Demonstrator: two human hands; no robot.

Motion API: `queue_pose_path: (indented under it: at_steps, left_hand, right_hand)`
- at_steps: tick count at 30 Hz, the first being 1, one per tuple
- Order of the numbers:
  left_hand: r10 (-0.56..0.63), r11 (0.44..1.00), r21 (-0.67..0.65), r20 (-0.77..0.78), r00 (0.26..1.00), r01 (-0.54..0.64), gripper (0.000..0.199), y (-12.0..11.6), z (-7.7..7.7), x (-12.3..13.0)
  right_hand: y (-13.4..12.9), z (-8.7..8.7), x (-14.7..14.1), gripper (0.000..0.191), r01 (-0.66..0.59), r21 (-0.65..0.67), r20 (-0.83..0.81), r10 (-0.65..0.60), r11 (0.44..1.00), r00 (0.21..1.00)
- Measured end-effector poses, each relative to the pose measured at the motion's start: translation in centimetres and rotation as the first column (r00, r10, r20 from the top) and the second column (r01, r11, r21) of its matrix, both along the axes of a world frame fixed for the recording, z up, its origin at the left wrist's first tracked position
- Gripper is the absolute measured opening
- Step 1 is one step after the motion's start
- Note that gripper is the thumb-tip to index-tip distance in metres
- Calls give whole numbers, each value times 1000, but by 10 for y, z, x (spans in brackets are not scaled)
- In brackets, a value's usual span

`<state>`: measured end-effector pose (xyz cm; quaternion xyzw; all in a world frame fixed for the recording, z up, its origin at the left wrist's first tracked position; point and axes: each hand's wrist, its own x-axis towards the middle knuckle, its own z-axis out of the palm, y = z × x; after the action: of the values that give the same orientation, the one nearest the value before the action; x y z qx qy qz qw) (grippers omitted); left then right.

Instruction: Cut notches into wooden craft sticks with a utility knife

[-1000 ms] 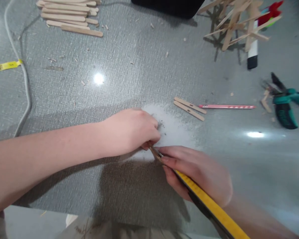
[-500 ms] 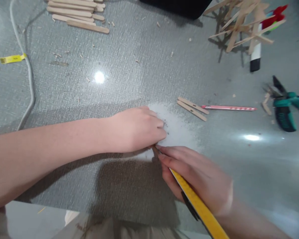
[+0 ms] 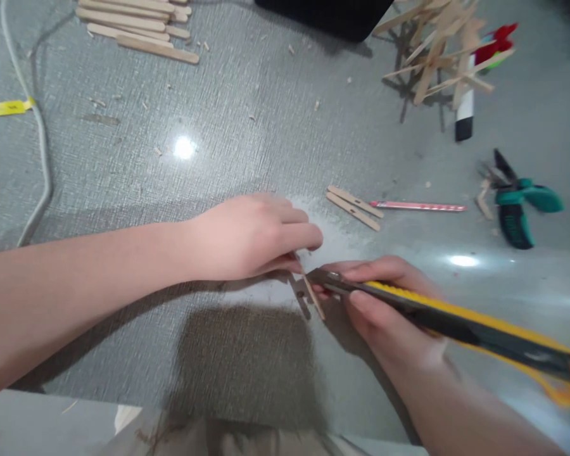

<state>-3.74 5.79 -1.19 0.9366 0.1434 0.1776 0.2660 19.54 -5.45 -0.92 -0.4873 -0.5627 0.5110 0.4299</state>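
Between the thumb and fingers of my left hand (image 3: 261, 237) is a thin wooden craft stick (image 3: 315, 296), turned edge-up and slanting toward me. My right hand (image 3: 384, 304) grips a yellow and black utility knife (image 3: 451, 321) near its front end. The knife's metal tip points left and sits close beside the stick; whether it touches I cannot tell. Under both hands lies a white patch (image 3: 335, 235) on the table. Just beyond my right hand are two craft sticks (image 3: 354, 211) with small dark slots, and a pink patterned pencil-like stick (image 3: 418, 206) touches their right end.
Teal and black pliers (image 3: 515, 202) lie at the right beside wood scraps. Behind stand crossed craft sticks (image 3: 437, 60) by a white marker (image 3: 465, 104). A stick pile (image 3: 133, 22), a grey cable (image 3: 42, 158) and a black object (image 3: 327, 16) border the far and left sides.
The craft stick has come up on edge in my left hand. My right hand has swung the knife from pointing away to pointing left, its tip beside the stick. The view has shifted slightly.
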Motion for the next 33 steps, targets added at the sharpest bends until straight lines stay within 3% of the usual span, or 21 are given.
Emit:
queue_pose_path:
  at_steps: [3, 6, 11, 17, 23, 33]
  left_hand:
    - [89, 995, 35, 103, 991, -93, 27, 1, 1, -2]
    - [112, 986, 105, 143, 983, -128, 24, 0, 3, -2]
    - [28, 994, 97, 162, 986, -44, 24, -5, 3, 2]
    - [7, 1000, 7, 128, 992, -8, 19, -7, 3, 1]
    - [-64, 998, 25, 102, 993, 62, 18, -5, 6, 2]
    - [-182, 983, 16, 72, 981, 181, 22, 0, 8, 1]
  right_hand:
    - [11, -3, 0, 10, 6, -104, -238, -30, 995, 971]
    - [20, -2, 1, 13, -12, -162, -257, -30, 987, 966]
    - [20, 1, -4, 13, -78, -232, -311, 2, 970, 951]
    - [19, 4, -7, 12, -152, -288, -373, 35, 945, 927]
    - [23, 5, -5, 16, -225, -341, -394, 79, 913, 916]
    - [21, 9, -3, 7, -247, -448, -442, 27, 859, 897]
